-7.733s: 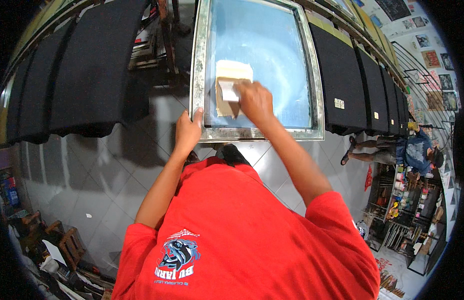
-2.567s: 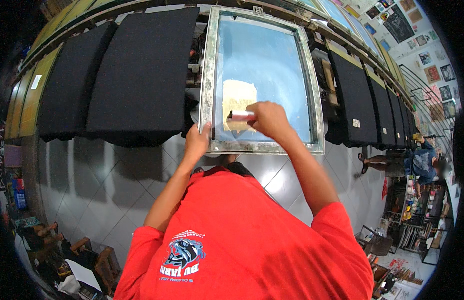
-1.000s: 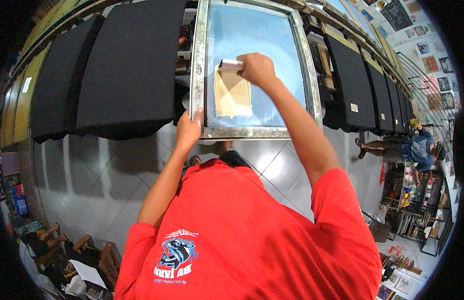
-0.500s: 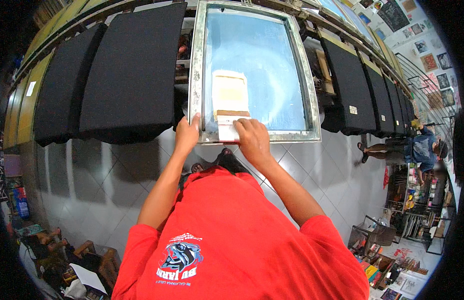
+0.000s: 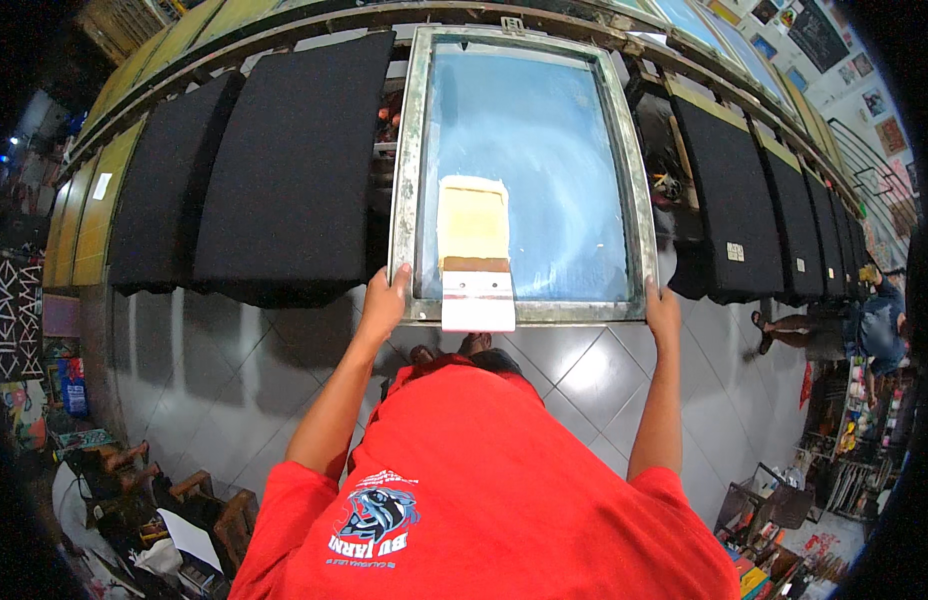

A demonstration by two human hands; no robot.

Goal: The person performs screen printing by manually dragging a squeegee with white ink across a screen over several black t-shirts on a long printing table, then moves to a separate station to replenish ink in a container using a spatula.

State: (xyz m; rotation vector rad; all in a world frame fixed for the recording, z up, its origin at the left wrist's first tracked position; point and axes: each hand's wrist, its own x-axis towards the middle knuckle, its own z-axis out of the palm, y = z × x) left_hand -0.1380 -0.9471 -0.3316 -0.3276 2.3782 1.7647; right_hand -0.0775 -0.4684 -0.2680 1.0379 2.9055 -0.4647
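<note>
A screen-printing frame with blue mesh lies before me, its rim worn and greyish. At the mesh's lower left is a pale yellow rectangular area with a white border. A squeegee with a white handle and a brown strip rests against the near end of that area, its handle lying across the frame's near edge. My left hand is closed round the frame's near left corner, thumb on top. At the near right corner, my right hand grips the frame too, its fingers partly hidden.
Black cloths on boards line the rack to the left; more black cloths continue to the right. A long rail runs behind them. On the tiled floor at far right stands another person. Chairs and clutter sit lower left.
My right hand has let go of the squeegee and moved right to the frame's near right corner. The squeegee stays on the frame. The whole view has shifted slightly.
</note>
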